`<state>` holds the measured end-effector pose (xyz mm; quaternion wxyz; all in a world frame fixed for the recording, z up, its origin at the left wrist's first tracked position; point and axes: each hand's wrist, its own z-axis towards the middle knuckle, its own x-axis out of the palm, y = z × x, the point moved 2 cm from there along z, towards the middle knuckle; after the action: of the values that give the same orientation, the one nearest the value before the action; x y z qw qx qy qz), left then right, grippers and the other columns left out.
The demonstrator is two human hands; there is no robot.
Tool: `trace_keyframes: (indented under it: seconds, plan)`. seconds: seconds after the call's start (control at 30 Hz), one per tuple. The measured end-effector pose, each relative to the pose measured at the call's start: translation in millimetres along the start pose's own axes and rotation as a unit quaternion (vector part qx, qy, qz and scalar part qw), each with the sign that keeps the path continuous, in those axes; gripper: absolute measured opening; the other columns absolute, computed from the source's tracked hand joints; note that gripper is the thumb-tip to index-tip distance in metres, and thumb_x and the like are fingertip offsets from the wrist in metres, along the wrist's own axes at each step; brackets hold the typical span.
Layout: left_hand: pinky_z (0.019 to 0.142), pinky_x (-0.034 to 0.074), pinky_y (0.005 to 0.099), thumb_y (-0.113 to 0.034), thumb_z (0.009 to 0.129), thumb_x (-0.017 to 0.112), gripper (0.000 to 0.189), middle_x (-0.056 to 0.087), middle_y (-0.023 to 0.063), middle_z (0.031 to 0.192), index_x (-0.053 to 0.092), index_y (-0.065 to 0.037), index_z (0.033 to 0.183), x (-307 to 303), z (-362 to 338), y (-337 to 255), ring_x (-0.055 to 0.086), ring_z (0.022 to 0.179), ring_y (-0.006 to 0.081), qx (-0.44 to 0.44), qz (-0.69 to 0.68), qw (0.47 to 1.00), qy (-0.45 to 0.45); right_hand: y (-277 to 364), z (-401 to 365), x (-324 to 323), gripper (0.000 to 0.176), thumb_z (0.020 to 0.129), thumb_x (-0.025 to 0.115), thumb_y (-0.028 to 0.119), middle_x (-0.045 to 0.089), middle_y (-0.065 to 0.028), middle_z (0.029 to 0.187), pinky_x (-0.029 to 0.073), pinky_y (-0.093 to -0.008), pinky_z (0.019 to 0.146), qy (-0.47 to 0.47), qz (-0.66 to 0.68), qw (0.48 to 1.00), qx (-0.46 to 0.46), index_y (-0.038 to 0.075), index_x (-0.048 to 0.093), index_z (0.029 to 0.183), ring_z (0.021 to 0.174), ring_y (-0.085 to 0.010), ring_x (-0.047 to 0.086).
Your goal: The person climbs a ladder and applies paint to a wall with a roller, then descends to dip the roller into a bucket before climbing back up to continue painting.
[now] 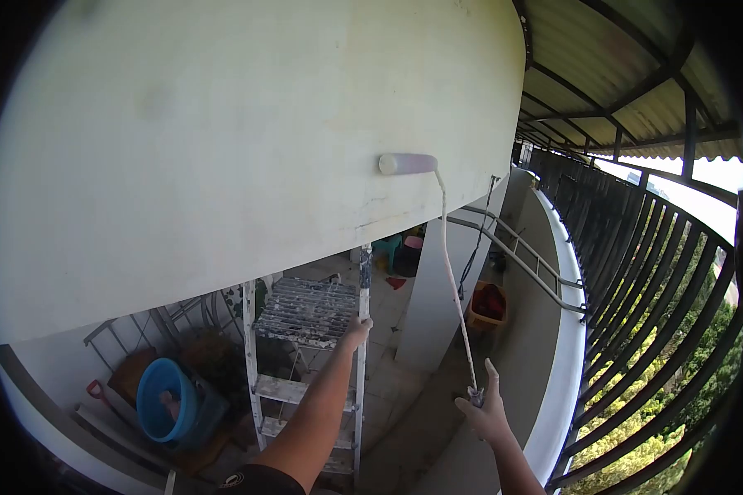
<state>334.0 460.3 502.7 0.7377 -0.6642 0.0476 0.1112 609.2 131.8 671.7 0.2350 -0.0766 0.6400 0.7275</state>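
My left hand (357, 331) is closed around the side rail of a paint-spattered metal stepladder (307, 307), beside its slatted top platform. My right hand (485, 410) grips the lower end of a long-framed paint roller (456, 290), with one digit stretched upward along it. The pale roller sleeve (409, 164) lies against, or very close to, the off-white wall surface (223, 148); contact cannot be told for sure. Faint stains and cracks show on that surface below the sleeve. The roller's handle is mostly hidden inside my right hand.
A blue tub (162, 400) and a red-handled tool (99, 392) are at lower left. Metal pipe rails (537, 276) and an orange crate (487, 307) stand beyond the pillar (433, 301). Dark railing bars (636, 330) line the right, under a corrugated roof (590, 49).
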Motion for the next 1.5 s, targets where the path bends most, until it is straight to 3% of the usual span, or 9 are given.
trace_keyframes:
  seconds: [0.07,0.17,0.27,0.57,0.67,0.77,1.03,1.27,1.5]
  plan:
    - [0.078,0.047,0.0356,-0.017,0.085,0.058,0.037,0.061,0.0132,0.099,0.05,0.001,0.116,1,4,6,0.06,0.092,0.023,-0.019,-0.006,0.999,0.025,-74,22,9,0.025,0.085,0.068,0.025,0.05,-0.004,0.059,0.037,-0.0314,0.048,0.076,-0.041,0.996,0.035,0.001,0.067,0.091,0.051,-0.0095,0.043]
    - [0.076,0.047,0.0356,-0.017,0.085,0.058,0.036,0.06,0.0119,0.098,0.049,0.0,0.115,4,10,19,0.06,0.09,0.0217,0.028,-0.006,1.0,0.0,-84,13,2,0.054,0.087,0.066,0.035,0.038,-0.0005,0.045,0.032,-0.0322,0.044,-0.027,-0.089,0.989,0.114,-0.001,0.051,0.05,0.046,-0.0092,0.038]
    - [0.074,0.047,0.0341,-0.017,0.086,0.059,0.032,0.059,0.01,0.096,0.049,0.0,0.112,3,3,11,0.058,0.087,0.0195,0.032,-0.042,0.999,-0.007,-75,6,-8,0.059,0.09,0.063,0.035,0.032,0.0054,0.047,0.021,-0.033,0.04,-0.039,-0.078,0.994,0.068,0.005,0.035,0.048,0.046,-0.0055,0.028]
    - [0.07,0.047,0.0343,-0.017,0.087,0.058,0.032,0.059,0.0105,0.091,0.049,0.001,0.111,5,11,22,0.057,0.079,0.0177,0.015,-0.034,0.999,0.018,-32,9,-14,0.055,0.088,0.064,0.04,0.043,-0.0081,0.046,0.036,-0.0371,0.045,0.054,-0.179,0.978,0.091,-0.003,0.053,0.056,0.043,-0.0153,0.039]
    - [0.071,0.047,0.0345,-0.017,0.087,0.058,0.036,0.059,0.0114,0.093,0.047,0.0,0.116,5,17,30,0.058,0.08,0.0191,0.009,-0.019,1.0,0.019,-24,3,-3,0.057,0.088,0.065,0.038,0.032,-0.0056,0.048,0.03,-0.0367,0.043,0.084,-0.208,0.97,0.093,-0.005,0.045,0.057,0.049,-0.0119,0.031]
    - [0.07,0.047,0.0347,-0.018,0.087,0.057,0.038,0.059,0.0121,0.093,0.045,0.0,0.118,5,10,25,0.058,0.08,0.0198,0.011,-0.038,0.999,0.024,-49,-14,7,0.056,0.087,0.065,0.042,0.044,-0.0081,0.046,0.037,-0.0363,0.046,0.107,-0.19,0.972,0.088,-0.003,0.055,0.057,0.044,-0.0161,0.039]
    - [0.073,0.047,0.0342,-0.019,0.088,0.057,0.037,0.059,0.0134,0.097,0.045,0.0,0.118,4,-4,9,0.058,0.084,0.02,0.011,-0.053,0.998,0.011,-88,-26,-6,0.058,0.09,0.064,0.035,0.032,0.0017,0.047,0.025,-0.0321,0.041,0.018,-0.028,0.998,0.055,-0.001,0.038,0.054,0.048,-0.0076,0.029]
    - [0.081,0.046,0.0354,-0.018,0.089,0.056,0.037,0.058,0.0145,0.104,0.045,0.0,0.119,6,12,28,0.058,0.093,0.0229,0.015,-0.045,0.999,0.027,-22,3,-26,0.059,0.094,0.056,0.034,0.037,-0.0129,0.045,0.034,-0.0412,0.045,0.035,-0.202,0.97,0.127,-0.008,0.046,0.055,0.042,-0.019,0.034]
    - [0.083,0.046,0.0355,-0.017,0.088,0.056,0.042,0.058,0.0139,0.104,0.043,0.001,0.124,8,25,45,0.058,0.094,0.0235,0.01,-0.06,0.997,0.036,16,36,-18,0.058,0.096,0.052,0.034,0.045,-0.0178,0.049,0.038,-0.0422,0.049,0.019,-0.157,0.981,0.111,-0.008,0.048,0.056,0.043,-0.0242,0.039]
